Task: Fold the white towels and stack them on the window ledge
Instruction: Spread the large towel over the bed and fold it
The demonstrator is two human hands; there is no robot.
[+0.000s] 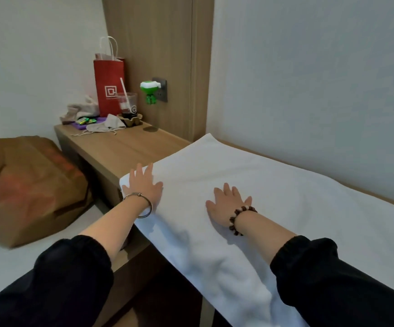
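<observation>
white towel (250, 180) covers most of the scene, spread in one broad sheet along the wooden ledge (120, 149) under the pale wall, its near edge spilling over the front and hanging down. the bare part of the ledge runs off to the left toward a wood wall panel. a crumpled brown paper bag (26, 185) sits at the left on a white surface, lower than the ledge and just beside it. at the far end of the ledge stands a red paper bag (108, 88) with white handles, upright against the corner, and a beige cloth (80, 112) lies bunched to its left. the left hand (141, 182) lies palm down on the towel's left end, fingers straight and fanned, pressing it flat. the right hand (229, 201) rests palm down near the towel's middle, fingers also splayed. both hands are well apart. a clear plastic cup (127, 102) with a straw stands in front of the red bag. a green plug-in device (150, 89) sits in the wall socket. a silver bangle (141, 206) circles the left wrist, a bead bracelet (238, 218) the right.
</observation>
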